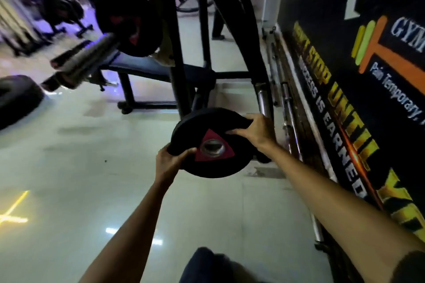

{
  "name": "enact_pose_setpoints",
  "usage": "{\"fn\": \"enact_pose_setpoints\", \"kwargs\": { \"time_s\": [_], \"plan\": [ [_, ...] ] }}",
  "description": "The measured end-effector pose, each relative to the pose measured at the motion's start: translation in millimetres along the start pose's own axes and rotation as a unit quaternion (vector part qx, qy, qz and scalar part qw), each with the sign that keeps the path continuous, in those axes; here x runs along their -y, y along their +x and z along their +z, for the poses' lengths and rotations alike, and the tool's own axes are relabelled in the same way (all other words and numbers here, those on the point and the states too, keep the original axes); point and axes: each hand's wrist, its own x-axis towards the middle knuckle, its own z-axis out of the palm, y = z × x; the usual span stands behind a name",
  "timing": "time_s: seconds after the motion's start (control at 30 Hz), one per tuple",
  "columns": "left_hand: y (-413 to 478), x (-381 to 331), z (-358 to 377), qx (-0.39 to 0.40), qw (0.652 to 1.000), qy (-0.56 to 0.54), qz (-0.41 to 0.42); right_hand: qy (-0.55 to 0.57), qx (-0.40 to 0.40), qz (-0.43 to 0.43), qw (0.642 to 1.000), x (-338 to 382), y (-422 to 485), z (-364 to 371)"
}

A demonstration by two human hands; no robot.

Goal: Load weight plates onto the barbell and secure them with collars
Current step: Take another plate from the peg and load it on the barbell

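Observation:
A black weight plate with a red triangle around its steel centre hole hangs above the floor in both my hands. My left hand grips its lower left rim. My right hand grips its upper right rim through a cutout. Up and to the left, the barbell sleeve sticks out toward me, blurred, with a large black plate with red markings on it. No collar is visible.
A black rack frame and bench stand behind the held plate. Spare bars lie along the painted wall on the right. A tyre lies at far left. Pale tiled floor stretches between them.

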Motion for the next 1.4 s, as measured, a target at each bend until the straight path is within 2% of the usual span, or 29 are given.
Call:
{"fn": "enact_pose_setpoints", "kwargs": {
  "time_s": [0.23, 0.3, 0.47, 0.63, 0.77, 0.9, 1.1, 1.23, 1.4],
  "plan": [
    [-15.8, -34.9, -124.6, -0.086, 0.995, -0.013, 0.047, 0.004, -0.01, -0.126, 0.992, 111.2, -24.9, 58.7],
    [-14.0, -40.5, -142.9, -0.092, 0.994, -0.015, 0.05, 0.005, -0.024, -0.139, 0.99, 130.1, -26.2, 66.5],
    [-11.4, -44.3, -238.5, -0.118, 0.99, 0.007, 0.076, 0.035, 0.008, -0.149, 0.988, 195.1, -40.1, 130.2],
    [29.9, -61.2, -299.5, -0.102, 0.986, 0.027, 0.131, 0.066, -0.023, -0.157, 0.985, 245.5, -31.2, 165.3],
    [68.3, -78.0, -318.7, -0.083, 0.982, 0.03, 0.169, 0.087, -0.056, -0.134, 0.986, 272.8, -11.1, 174.9],
    [112.4, -90.7, -322.5, -0.05, 0.983, 0.016, 0.179, 0.062, -0.096, -0.128, 0.985, 289.8, 10.2, 177.2],
    [146.2, -92.8, -318.0, -0.005, 0.98, 0.024, 0.198, 0.075, -0.111, -0.102, 0.986, 288.4, 22.7, 181.0],
    [159.0, -86.1, -323.3, 0.005, 0.979, 0.007, 0.204, 0.062, -0.122, -0.122, 0.983, 291.9, 27.9, 187.0],
    [189.2, -92.3, -320.0, -0.004, 0.973, 0.072, 0.22, 0.092, -0.139, -0.09, 0.982, 291.8, 48.9, 192.8]
  ]
}}
